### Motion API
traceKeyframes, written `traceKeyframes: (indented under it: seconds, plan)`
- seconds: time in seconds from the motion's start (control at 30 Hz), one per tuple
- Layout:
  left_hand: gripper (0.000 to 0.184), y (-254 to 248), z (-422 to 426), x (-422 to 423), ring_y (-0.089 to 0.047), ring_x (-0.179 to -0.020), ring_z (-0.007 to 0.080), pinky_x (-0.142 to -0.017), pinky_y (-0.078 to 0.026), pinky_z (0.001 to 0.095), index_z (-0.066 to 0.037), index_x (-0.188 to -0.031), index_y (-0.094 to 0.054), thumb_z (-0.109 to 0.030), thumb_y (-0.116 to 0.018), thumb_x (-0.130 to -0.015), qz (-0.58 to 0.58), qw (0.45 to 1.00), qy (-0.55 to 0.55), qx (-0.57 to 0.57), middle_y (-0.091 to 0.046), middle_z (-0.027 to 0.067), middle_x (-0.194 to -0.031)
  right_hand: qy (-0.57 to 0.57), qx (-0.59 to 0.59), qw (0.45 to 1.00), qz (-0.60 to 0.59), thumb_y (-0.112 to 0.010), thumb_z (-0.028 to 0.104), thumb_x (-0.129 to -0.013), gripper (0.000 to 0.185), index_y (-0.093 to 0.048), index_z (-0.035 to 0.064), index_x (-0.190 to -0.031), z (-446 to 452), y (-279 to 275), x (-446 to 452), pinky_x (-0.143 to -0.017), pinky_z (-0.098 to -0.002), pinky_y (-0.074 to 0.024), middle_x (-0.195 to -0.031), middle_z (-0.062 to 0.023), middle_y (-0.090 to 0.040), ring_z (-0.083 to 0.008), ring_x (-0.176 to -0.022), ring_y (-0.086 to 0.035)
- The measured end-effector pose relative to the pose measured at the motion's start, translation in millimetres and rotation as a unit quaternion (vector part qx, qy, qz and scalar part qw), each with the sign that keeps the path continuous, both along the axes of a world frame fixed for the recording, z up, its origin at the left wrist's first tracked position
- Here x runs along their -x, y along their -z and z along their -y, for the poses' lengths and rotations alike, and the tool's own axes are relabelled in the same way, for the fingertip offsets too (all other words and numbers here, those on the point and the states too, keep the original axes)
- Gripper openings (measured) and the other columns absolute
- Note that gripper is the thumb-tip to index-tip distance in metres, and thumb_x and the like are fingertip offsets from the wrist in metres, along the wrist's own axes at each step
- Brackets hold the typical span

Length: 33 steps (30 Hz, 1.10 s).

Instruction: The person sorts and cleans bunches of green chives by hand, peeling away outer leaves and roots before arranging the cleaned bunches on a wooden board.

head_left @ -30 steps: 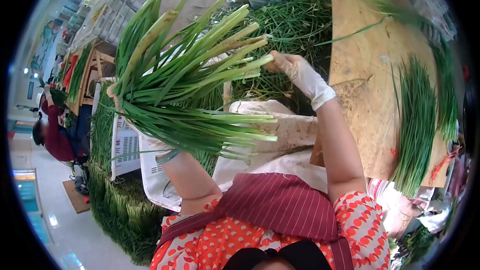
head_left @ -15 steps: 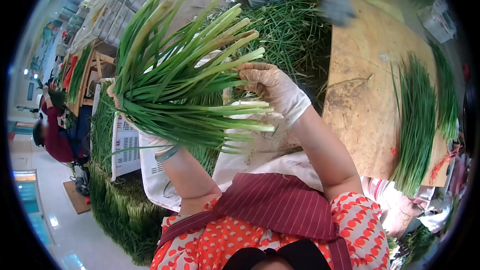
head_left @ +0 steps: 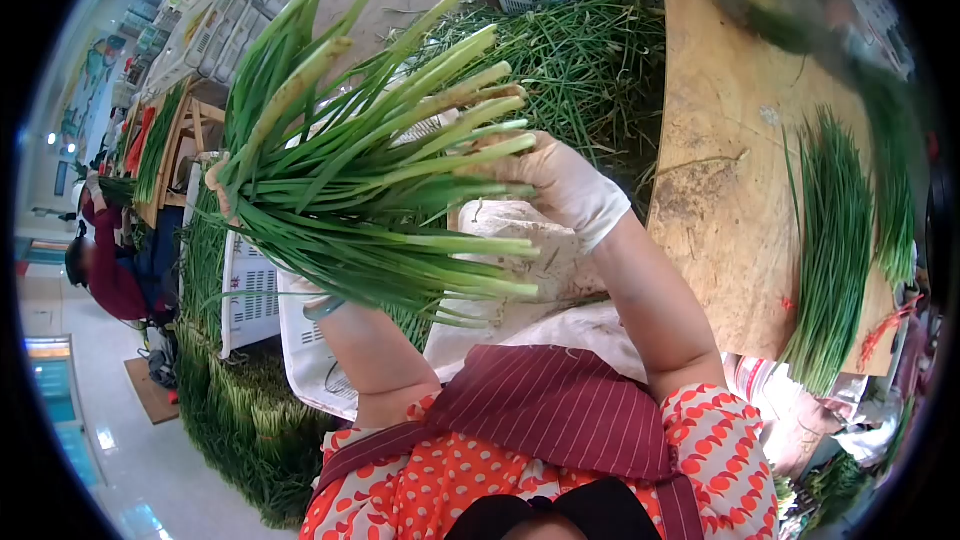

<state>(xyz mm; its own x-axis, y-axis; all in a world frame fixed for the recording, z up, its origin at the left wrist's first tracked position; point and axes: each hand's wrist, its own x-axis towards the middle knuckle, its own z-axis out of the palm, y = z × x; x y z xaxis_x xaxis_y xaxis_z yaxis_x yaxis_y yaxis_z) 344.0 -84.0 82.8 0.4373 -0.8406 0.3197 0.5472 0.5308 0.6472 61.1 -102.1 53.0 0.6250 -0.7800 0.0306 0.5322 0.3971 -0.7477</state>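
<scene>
- The wooden tabletop spread out on my right, stained near its middle.
- The heap of loose green stalks lay beyond my hands, beside the tabletop.
- The bunch of chives hung in front of me, leaves fanned, pale stalk ends toward my right.
- The chive bundle lay on the tabletop, near red ties.
- My gloved right hand touched the pale ends, fingers bent and partly closed — stalks hid the tips, so I couldn't tell whether they gripped one.
- My left hand was closed round the leafy part — mostly covered by leaves.
</scene>
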Motion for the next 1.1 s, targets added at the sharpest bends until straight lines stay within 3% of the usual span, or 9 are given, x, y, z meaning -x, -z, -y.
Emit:
traceKeyframes:
  seconds: [0.2,0.37,0.47,0.5,0.53,0.63,0.7,0.87,1.1]
  plan:
    - [0.036,0.5,0.3,-13.2,-0.058,-0.104,0.0230,-0.090,-0.049,0.0385,-0.008,-0.119,-0.052,-0.035,-0.043,-0.096,0.007,1.000,-0.010,0.002,-0.057,0.0085,-0.119,0.089,0.003,0.989,0.121,-0.060,0.006,-0.089,0.021,-0.056,-0.0051,-0.105,0.1,7.6,24.9,-0.089,-0.0286,-0.0505,-0.104,-0.0155,-0.065,-0.0221,-0.096,-0.064]
    - [0.036,4.9,-3.1,-8.3,-0.058,-0.105,0.0232,-0.091,-0.049,0.0389,-0.009,-0.119,-0.052,-0.035,-0.043,-0.096,0.004,1.000,-0.006,-0.009,-0.057,0.0084,-0.120,0.138,0.027,0.988,0.059,-0.064,0.009,-0.086,0.024,-0.057,-0.0030,-0.105,4.1,0.7,60.9,-0.095,-0.0374,-0.0489,-0.097,-0.0131,-0.066,-0.0219,-0.092,-0.065]
    - [0.036,6.4,-1.0,-6.3,-0.057,-0.105,0.0234,-0.091,-0.049,0.0391,-0.009,-0.119,-0.052,-0.035,-0.043,-0.096,0.002,1.000,-0.004,-0.008,-0.057,0.0084,-0.121,0.156,0.114,0.943,0.272,-0.076,0.013,-0.073,0.027,-0.064,0.0009,-0.094,22.3,9.9,83.0,-0.105,-0.0486,-0.0392,-0.085,-0.0063,-0.065,-0.0196,-0.087,-0.064]
    - [0.036,4.7,-2.8,-6.2,-0.057,-0.106,0.0234,-0.091,-0.049,0.0392,-0.009,-0.119,-0.052,-0.035,-0.043,-0.096,0.003,1.000,-0.002,-0.008,-0.057,0.0084,-0.121,0.212,0.042,0.953,0.213,-0.072,0.015,-0.078,0.022,-0.068,0.0014,-0.094,13.6,4.7,93.8,-0.102,-0.0429,-0.0415,-0.089,-0.0064,-0.068,-0.0202,-0.087,-0.065]
    - [0.036,3.6,-3.0,-6.0,-0.057,-0.106,0.0235,-0.091,-0.049,0.0392,-0.009,-0.119,-0.052,-0.035,-0.043,-0.096,0.000,1.000,-0.004,-0.007,-0.057,0.0083,-0.121,0.271,0.061,0.959,-0.048,-0.069,0.017,-0.081,0.023,-0.068,0.0023,-0.099,16.4,4.5,98.3,-0.098,-0.0382,-0.0440,-0.093,-0.0071,-0.068,-0.0191,-0.088,-0.065]
    - [0.036,4.1,0.1,-6.7,-0.057,-0.106,0.0237,-0.091,-0.049,0.0395,-0.009,-0.119,-0.052,-0.035,-0.043,-0.096,0.002,1.000,-0.005,-0.005,-0.057,0.0083,-0.121,0.300,0.156,0.695,-0.634,-0.061,0.019,-0.089,0.032,-0.063,0.0024,-0.116,20.1,22.7,97.2,-0.088,-0.0250,-0.0440,-0.106,-0.0042,-0.068,-0.0128,-0.092,-0.062]
    - [0.036,2.7,-0.9,-8.9,-0.057,-0.106,0.0238,-0.092,-0.048,0.0396,-0.009,-0.119,-0.052,-0.035,-0.042,-0.096,-0.001,1.000,-0.004,-0.003,-0.056,0.0083,-0.121,0.248,0.153,0.854,-0.432,-0.067,0.022,-0.085,0.027,-0.069,0.0075,-0.107,11.4,20.5,79.7,-0.083,-0.0265,-0.0480,-0.101,-0.0081,-0.070,-0.0145,-0.090,-0.063]
    - [0.036,1.9,0.5,-4.0,-0.057,-0.107,0.0240,-0.092,-0.048,0.0400,-0.010,-0.120,-0.052,-0.035,-0.042,-0.096,0.001,1.000,-0.001,-0.006,-0.056,0.0082,-0.122,0.112,0.014,0.976,-0.186,-0.070,0.006,-0.081,0.033,-0.062,-0.0051,-0.111,-7.7,13.6,20.6,-0.082,-0.0233,-0.0491,-0.096,-0.0083,-0.067,-0.0116,-0.090,-0.061]
    - [0.036,2.8,-0.9,-14.6,-0.056,-0.108,0.0244,-0.093,-0.048,0.0405,-0.010,-0.120,-0.052,-0.035,-0.042,-0.096,0.006,1.000,-0.008,-0.011,-0.056,0.0081,-0.123,0.202,0.056,0.953,-0.220,-0.066,0.007,-0.085,0.018,-0.067,-0.0007,-0.101,-8.6,23.3,-4.6,-0.083,-0.0252,-0.0484,-0.094,-0.0066,-0.069,-0.0113,-0.086,-0.061]
